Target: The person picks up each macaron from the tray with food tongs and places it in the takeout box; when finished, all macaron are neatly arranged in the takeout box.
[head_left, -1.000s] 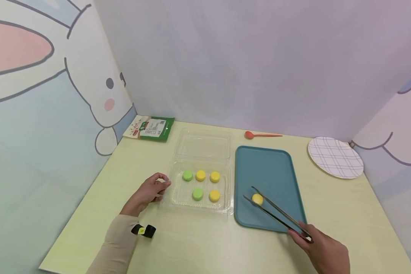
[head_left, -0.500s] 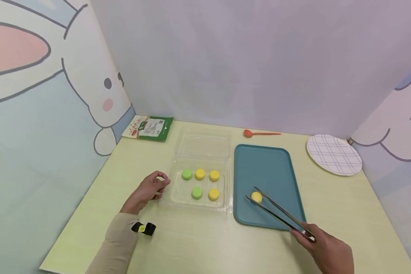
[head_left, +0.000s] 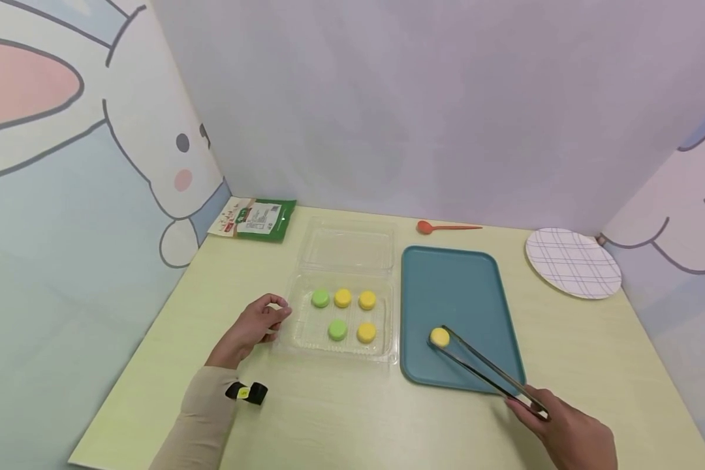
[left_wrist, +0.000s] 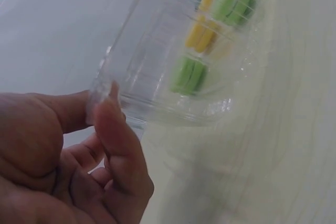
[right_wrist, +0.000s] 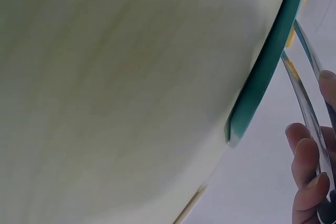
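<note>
My left hand pinches the left rim of an open clear plastic box between thumb and finger; the left wrist view shows the grip closely. Inside the box sit two green macarons and three yellow macarons. In my right hand is a pair of metal tongs, gripped near the hinged end. Its tips lie on either side of a yellow macaron on the blue-green tray. Whether both tips touch it I cannot tell.
A green and white packet lies at the back left. Behind the tray is an orange-red spoon. A checked white plate rests at the right, near the wall. The box's lid lies folded back.
The tongs have drawn back slightly toward the lower right, so their tips now sit level with the macaron. My left hand stays at the box rim.
</note>
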{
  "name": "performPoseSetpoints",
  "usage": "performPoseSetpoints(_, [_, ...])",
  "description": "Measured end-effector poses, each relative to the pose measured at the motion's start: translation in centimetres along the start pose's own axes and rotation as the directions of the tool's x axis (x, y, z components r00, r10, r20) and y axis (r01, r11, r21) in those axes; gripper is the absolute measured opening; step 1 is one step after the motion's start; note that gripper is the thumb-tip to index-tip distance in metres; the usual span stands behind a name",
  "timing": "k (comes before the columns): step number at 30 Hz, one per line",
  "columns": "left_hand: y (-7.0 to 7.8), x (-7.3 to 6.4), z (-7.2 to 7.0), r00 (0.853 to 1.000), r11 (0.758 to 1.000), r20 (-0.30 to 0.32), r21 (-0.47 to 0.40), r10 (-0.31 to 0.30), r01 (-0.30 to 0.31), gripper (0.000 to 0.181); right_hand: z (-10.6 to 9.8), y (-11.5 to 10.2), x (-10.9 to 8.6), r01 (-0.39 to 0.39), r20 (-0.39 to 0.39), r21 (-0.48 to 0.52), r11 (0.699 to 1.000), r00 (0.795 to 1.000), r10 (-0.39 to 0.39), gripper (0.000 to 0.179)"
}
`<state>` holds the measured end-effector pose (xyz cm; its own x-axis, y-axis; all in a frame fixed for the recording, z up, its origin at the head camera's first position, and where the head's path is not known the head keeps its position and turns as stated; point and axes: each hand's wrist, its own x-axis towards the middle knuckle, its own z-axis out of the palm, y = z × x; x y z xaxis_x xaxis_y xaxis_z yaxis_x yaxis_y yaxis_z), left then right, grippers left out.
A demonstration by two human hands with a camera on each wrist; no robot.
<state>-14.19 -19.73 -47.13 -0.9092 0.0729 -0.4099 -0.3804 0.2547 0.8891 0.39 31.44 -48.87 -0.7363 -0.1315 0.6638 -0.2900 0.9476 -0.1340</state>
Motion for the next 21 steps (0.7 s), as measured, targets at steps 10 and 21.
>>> performPoseSetpoints(10, [-0.15, 0.0, -0.02, 1.0, 1.0, 0.01, -0.004, 0.002, -0.002, 0.024, 0.37, 0.31, -0.31, -0.002, 0.018, -0.004, 1.0, 1.0, 0.002, 0.067])
performPoseSetpoints(21, [-0.02, -0.09, -0.05, 1.0, 1.0, 0.01, -0.008, 0.001, -0.001, 0.025, 0.57, 0.37, 0.22, 0.038, 0.034, -0.023, 0.999, 0.999, -0.037, 0.069])
